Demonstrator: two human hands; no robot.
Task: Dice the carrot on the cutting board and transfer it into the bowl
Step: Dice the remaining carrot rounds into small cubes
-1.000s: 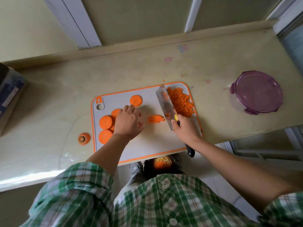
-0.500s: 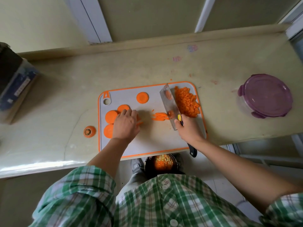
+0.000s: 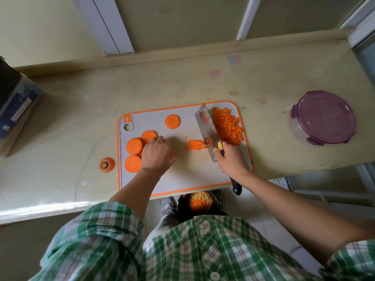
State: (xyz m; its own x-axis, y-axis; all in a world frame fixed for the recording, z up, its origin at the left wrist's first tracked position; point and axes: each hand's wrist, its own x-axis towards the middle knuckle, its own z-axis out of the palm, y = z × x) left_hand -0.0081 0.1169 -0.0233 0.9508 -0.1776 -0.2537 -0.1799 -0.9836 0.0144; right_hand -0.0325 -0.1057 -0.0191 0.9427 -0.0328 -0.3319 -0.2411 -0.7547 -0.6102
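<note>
Where the bench [image 3: 263,82] starts at the left, a dark box [image 3: 16,102] sits at its edge, and the cut-off stub [image 3: 106,164] lies just beside the board [image 3: 192,175]. On the board's left part lie thick rounds [image 3: 134,146], some overlapping, with one more apart toward the far edge. The left hand [image 3: 156,155] rests over them knuckles up, fingers bent down. Whether it pinches a round I cannot tell.

Mid-board lie a few strips [image 3: 194,144], touching the knife [image 3: 205,128]. The right hand [image 3: 231,159] is clamped on its handle, the blade tilted, with bits stuck to it. Right of the blade lies the heap of dice [image 3: 227,125]. Below the bench edge a bowl [image 3: 179,201] already holds some. A purple-lidded tub [image 3: 323,117] stands well apart at the right.

The rounds look stiff and light, and lie steady on their flat faces, though the wet cuts may slide. I would pin one from above, fingertips tucked back from the edge. The dice are loose and will scatter, so they are better carried on the flat of the blade.
</note>
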